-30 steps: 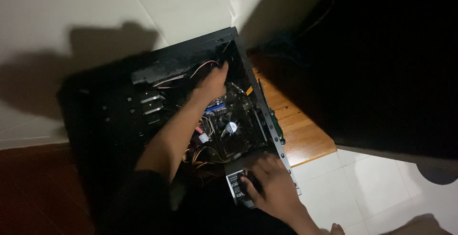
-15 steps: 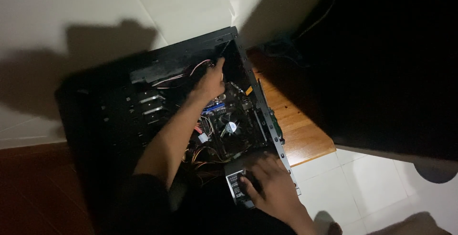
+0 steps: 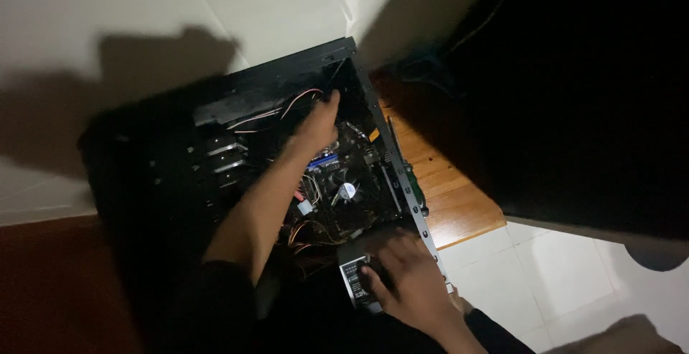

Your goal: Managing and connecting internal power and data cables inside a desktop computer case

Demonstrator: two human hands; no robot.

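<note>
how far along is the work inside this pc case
Done: the black computer case lies open on its side, side panel off, motherboard exposed. In hand: the left hand reaches deep into the top corner by the red cables; the right hand rests on the grey power supply box. Left: the orange and yellow wires lie loose, and the case is unclosed.

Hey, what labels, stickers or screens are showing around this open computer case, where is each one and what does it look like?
Label on the power supply: near end of the black case, under the right hand; pale rectangle, small dark print.
Sticker on the cooler fan: middle of the motherboard, right of the left hand; small, round, pale.
No screens or packages in view.
</note>
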